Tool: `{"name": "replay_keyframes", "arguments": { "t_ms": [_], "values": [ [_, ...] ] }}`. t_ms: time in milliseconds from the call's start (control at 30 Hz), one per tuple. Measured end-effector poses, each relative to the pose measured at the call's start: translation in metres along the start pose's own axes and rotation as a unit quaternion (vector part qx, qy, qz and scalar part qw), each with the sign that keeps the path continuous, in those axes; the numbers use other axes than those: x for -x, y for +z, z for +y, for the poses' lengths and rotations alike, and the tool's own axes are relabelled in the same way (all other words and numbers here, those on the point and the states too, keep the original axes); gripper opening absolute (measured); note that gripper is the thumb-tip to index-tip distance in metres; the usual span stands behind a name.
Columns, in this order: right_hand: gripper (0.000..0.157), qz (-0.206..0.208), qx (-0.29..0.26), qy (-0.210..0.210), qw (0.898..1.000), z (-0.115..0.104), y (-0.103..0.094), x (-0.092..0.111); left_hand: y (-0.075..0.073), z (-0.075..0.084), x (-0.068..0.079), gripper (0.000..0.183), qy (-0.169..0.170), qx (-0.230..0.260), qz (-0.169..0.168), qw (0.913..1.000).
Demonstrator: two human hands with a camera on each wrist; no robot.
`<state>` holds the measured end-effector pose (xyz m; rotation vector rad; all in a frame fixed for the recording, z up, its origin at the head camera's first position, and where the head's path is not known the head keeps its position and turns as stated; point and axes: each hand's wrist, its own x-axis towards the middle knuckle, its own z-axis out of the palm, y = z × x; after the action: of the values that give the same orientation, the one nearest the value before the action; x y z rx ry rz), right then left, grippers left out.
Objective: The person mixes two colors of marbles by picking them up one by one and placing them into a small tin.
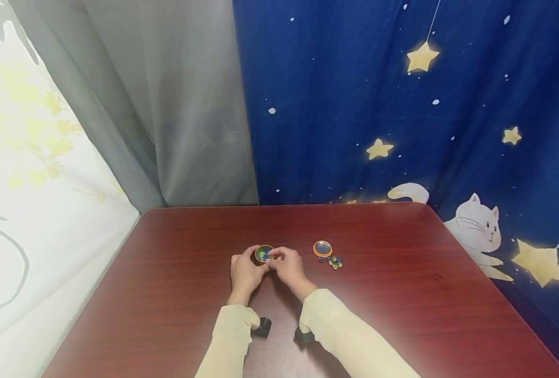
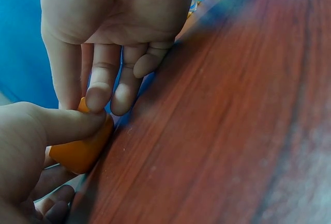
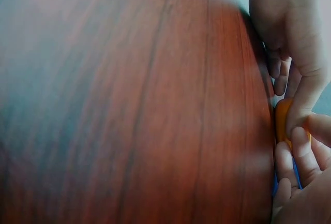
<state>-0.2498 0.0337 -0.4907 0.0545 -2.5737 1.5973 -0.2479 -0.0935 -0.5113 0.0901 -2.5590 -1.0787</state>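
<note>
My left hand [image 1: 246,273] grips a small round orange container [image 2: 81,154], thumb on the near side and fingers around the far side. Several blue and green marbles [image 1: 264,255] lie inside it in the head view. At the container's right rim are the bent fingers of my right hand [image 1: 289,266], thumb and fingertips close together. Whether a marble sits between those fingertips is hidden. In the right wrist view both hands meet at the orange container [image 3: 281,116], mostly covered by fingers.
An orange-rimmed round lid [image 1: 322,255] lies to the right of my hands. Several loose marbles [image 1: 335,263] rest beside it on the reddish-brown table [image 1: 189,247]. Grey and blue curtains [image 1: 317,105] hang behind the table's far edge.
</note>
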Motion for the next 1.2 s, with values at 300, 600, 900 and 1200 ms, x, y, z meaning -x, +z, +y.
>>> {"name": "replay_keyframes", "arguments": {
  "t_ms": [300, 600, 900, 1200],
  "values": [
    [0.016, -0.044, -0.025, -0.012, 0.999, 0.004, -0.008, -0.002, -0.001, 0.002, -0.001, 0.059, -0.006, -0.002, -0.018, 0.9998],
    [0.018, -0.077, 0.008, -0.063, 0.995, 0.008, -0.019, -0.001, 0.000, 0.004, 0.000, 0.060, -0.002, 0.000, -0.019, 0.9998],
    [0.017, -0.111, -0.001, -0.055, 0.992, 0.010, -0.029, -0.001, -0.002, 0.004, 0.000, 0.066, -0.032, 0.001, -0.032, 0.9990],
    [0.017, -0.117, 0.015, -0.062, 0.991, 0.010, -0.036, 0.004, -0.002, 0.003, 0.000, 0.068, -0.033, 0.007, -0.027, 0.9990]
  ]
}}
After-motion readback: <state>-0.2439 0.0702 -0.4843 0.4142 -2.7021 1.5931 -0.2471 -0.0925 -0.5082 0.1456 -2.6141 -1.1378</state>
